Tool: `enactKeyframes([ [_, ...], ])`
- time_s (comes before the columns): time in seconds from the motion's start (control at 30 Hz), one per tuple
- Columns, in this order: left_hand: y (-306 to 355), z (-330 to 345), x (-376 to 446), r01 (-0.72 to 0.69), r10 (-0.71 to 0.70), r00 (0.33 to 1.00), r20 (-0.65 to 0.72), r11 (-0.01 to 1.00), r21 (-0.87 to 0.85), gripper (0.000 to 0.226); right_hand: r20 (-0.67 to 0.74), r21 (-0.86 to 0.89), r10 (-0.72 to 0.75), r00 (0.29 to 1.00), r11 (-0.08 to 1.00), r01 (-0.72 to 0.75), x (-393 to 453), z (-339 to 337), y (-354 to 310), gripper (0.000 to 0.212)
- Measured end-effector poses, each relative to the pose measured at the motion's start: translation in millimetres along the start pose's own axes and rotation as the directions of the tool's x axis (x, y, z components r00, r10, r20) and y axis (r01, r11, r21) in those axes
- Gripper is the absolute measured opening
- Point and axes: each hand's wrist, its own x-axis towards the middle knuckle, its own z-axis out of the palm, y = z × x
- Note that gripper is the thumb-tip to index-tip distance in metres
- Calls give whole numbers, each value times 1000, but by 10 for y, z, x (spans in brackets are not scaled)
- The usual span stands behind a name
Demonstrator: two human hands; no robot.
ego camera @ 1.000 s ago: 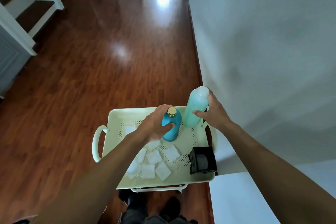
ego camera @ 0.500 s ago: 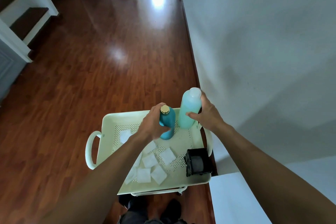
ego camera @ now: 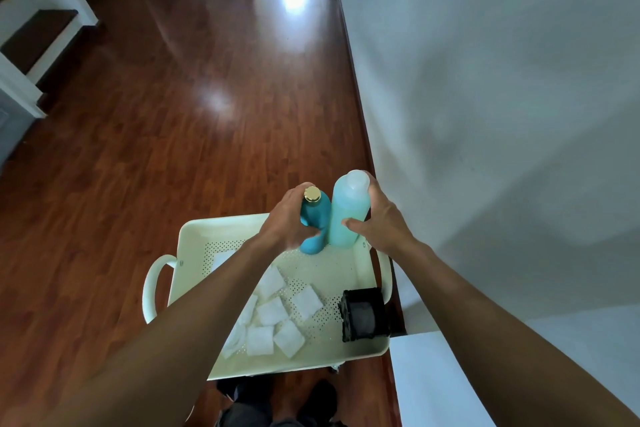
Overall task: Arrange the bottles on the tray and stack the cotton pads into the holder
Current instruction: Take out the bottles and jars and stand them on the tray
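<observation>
A pale yellow perforated tray (ego camera: 194, 232) on a cart fills the lower middle. Upright at its far right corner stand two bottles side by side: a short teal bottle (ego camera: 317, 218) with a gold cap and a taller pale turquoise bottle (ego camera: 348, 211) with a frosted cap. My left hand (ego camera: 285, 222) grips the teal bottle. My right hand (ego camera: 379, 222) holds the turquoise bottle. Several white square cotton pads (ego camera: 273, 310) lie loose on the tray's near half, some under my left forearm. A black holder (ego camera: 362, 314) sits in the near right corner.
A grey wall (ego camera: 485, 97) runs close along the tray's right side, with a white ledge (ego camera: 436, 378) at lower right. Dark wooden floor (ego camera: 173, 114) spreads to the left and ahead. Stairs (ego camera: 38, 35) rise at far left. The cart handle (ego camera: 154, 282) juts left.
The teal bottle has moved right in my left hand and now stands touching the turquoise bottle at the tray's far right corner. The camera has shifted slightly.
</observation>
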Motion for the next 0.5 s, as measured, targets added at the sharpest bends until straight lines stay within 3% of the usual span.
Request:
enactKeyframes([
  [0.23, -21, -45, -32, 13, -12, 999, 32, 1000, -22, 91, 43, -14, 9, 999, 1000, -8, -40, -26, -33, 99],
  [0.37, -58, -72, -31, 59, -59, 997, 49, 998, -2, 106, 64, -89, -15, 998, 996, 21, -90, -63, -103, 113],
  [0.5, -86, -131, -78, 100, -106, 990, 88, 993, 64, 116, 2, -110, -3, 1000, 994, 3, -195, -94, -90, 111],
])
